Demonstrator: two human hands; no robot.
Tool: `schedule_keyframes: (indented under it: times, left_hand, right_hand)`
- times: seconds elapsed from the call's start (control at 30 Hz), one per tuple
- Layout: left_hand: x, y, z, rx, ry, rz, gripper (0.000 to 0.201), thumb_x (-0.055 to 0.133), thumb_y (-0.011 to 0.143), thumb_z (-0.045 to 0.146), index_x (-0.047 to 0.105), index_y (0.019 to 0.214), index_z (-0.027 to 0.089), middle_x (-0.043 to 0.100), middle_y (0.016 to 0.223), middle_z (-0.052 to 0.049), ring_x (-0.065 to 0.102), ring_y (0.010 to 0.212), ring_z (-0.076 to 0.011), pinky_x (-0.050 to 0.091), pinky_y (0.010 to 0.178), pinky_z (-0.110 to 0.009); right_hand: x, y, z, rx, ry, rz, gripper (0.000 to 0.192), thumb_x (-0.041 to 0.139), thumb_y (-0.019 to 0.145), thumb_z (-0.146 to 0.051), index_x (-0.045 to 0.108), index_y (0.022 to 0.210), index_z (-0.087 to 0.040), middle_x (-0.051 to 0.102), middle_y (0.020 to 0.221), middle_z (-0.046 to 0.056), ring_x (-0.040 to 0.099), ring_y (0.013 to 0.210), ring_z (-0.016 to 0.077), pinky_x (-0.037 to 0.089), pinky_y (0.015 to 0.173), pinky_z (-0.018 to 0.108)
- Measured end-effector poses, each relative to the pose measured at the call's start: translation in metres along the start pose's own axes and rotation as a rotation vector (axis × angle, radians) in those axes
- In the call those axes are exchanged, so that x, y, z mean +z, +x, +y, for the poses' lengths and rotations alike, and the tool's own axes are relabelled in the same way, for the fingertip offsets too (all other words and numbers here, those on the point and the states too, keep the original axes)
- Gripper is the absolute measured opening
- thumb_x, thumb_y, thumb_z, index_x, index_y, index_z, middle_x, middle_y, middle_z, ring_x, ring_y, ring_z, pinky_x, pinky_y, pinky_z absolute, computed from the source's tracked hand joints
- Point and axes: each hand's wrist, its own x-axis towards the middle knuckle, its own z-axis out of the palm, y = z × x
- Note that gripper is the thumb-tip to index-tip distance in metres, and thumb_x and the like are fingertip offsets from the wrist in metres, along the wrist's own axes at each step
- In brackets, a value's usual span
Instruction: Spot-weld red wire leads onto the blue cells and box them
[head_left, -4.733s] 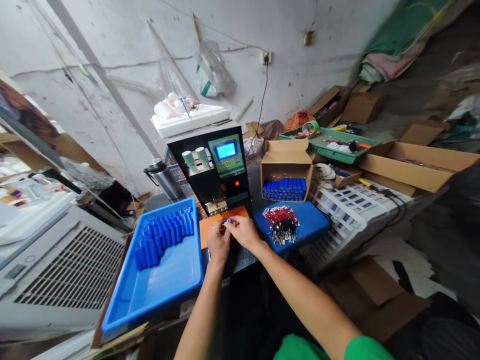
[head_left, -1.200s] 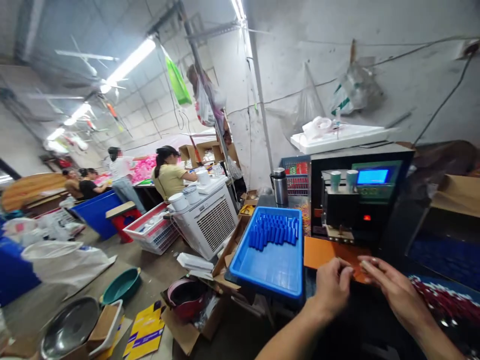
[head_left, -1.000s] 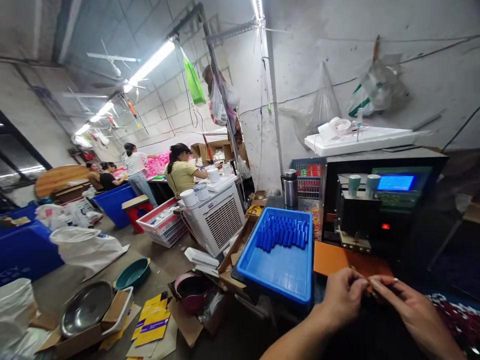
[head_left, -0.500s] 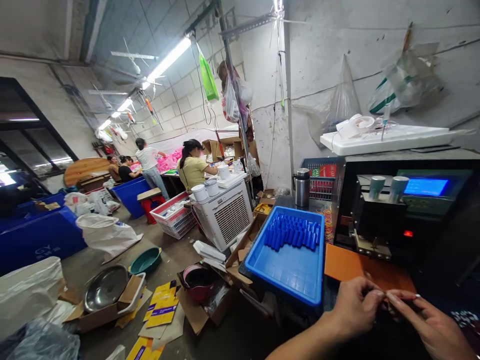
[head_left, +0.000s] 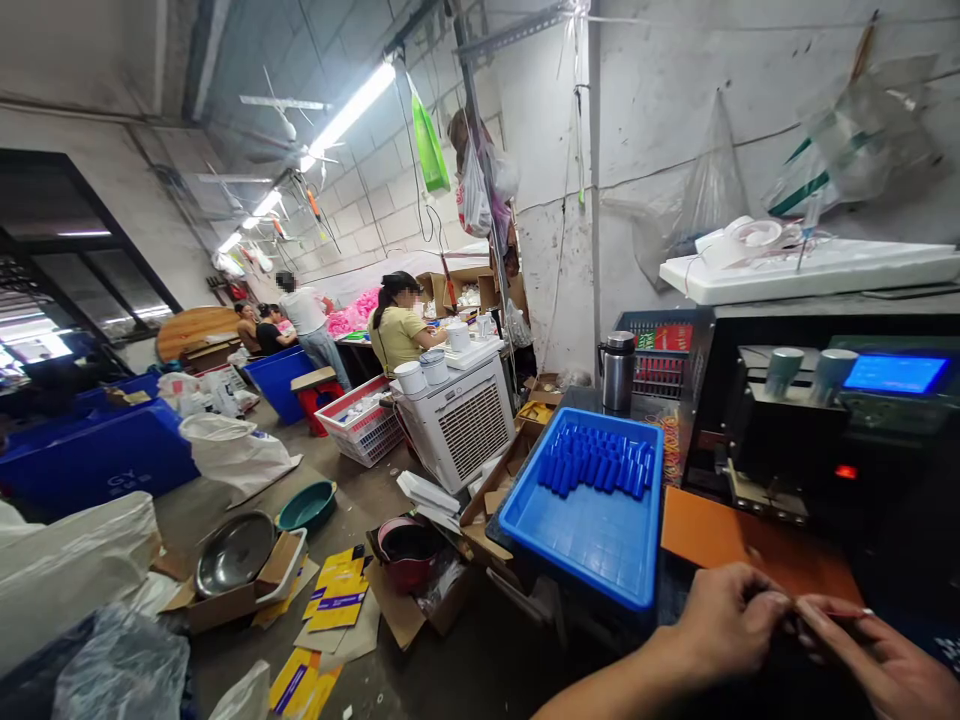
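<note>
Both hands meet fingertip to fingertip just right of the blue tray [head_left: 592, 530]: left hand [head_left: 720, 625] and right hand [head_left: 877, 665] pinch something small (too hidden to name). Far left of the tray, a blue bin [head_left: 105, 465] reads "GY".

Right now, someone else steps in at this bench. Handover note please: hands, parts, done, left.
Left hand: fingertips pinched together with the right's on something small; what it is cannot be made out.
Right hand: fingertips meet the left's, low over the near edge of the orange mat.
Parts: blue tray left of the mat, with a row of blue cylinders at its far end. Black machine behind the mat, screen lit, red light on.
Done: cylinders already lie in the tray.
Left: the pinched piece is not yet set down; nothing lies at the machine's front.
</note>
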Motion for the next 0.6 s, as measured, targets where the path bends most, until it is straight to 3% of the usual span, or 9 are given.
schedule_keyframes:
  times: [0.1,0.23,0.43,0.53,0.6]
  left_hand:
    - [-0.001,-0.001,0.002,-0.019,0.013,-0.002,0.029,0.055,0.088,0.031,0.073,0.101,0.013,0.072,0.094,-0.008,0.063,0.083,-0.0155,0.050,0.078,-0.025]
    - [-0.003,0.002,0.004,0.005,0.019,-0.002,0.026,0.056,0.088,0.030,0.072,0.096,0.013,0.072,0.090,-0.007,0.062,0.080,-0.0142,0.048,0.074,-0.024]
    - [-0.007,0.011,0.002,0.170,0.011,-0.010,0.027,0.051,0.091,0.034,0.068,0.088,0.012,0.070,0.084,-0.006,0.062,0.078,-0.0138,0.049,0.075,-0.025]
    - [-0.010,0.020,-0.001,0.235,0.008,-0.043,0.031,0.055,0.091,0.040,0.069,0.097,0.013,0.072,0.091,-0.007,0.065,0.084,-0.0158,0.050,0.079,-0.027]
    - [-0.013,0.026,-0.003,0.278,0.058,0.000,0.031,0.057,0.090,0.041,0.069,0.098,0.014,0.072,0.094,-0.008,0.066,0.087,-0.0167,0.051,0.081,-0.028]
  right_hand:
    - [0.000,-0.003,0.000,0.122,0.039,-0.020,0.045,0.079,0.047,-0.057,0.074,0.076,-0.023,0.073,0.077,0.012,0.072,0.070,0.0348,0.061,0.051,0.033]
    - [0.003,-0.007,-0.011,0.104,0.049,-0.008,0.044,0.080,0.044,-0.054,0.073,0.072,-0.021,0.072,0.076,0.012,0.070,0.067,0.0330,0.059,0.052,0.033]
    - [0.010,-0.009,-0.038,-0.059,0.152,-0.083,0.052,0.079,0.054,-0.065,0.069,0.070,-0.017,0.067,0.070,0.008,0.062,0.061,0.0208,0.054,0.060,0.030]
    - [0.009,0.000,-0.035,-0.101,0.207,-0.062,0.057,0.079,0.059,-0.071,0.065,0.070,-0.016,0.063,0.065,0.006,0.058,0.059,0.0185,0.050,0.058,0.029]
    - [0.006,0.007,-0.030,-0.122,0.257,-0.014,0.057,0.078,0.062,-0.070,0.063,0.072,-0.017,0.059,0.060,0.004,0.056,0.057,0.0169,0.048,0.057,0.028]
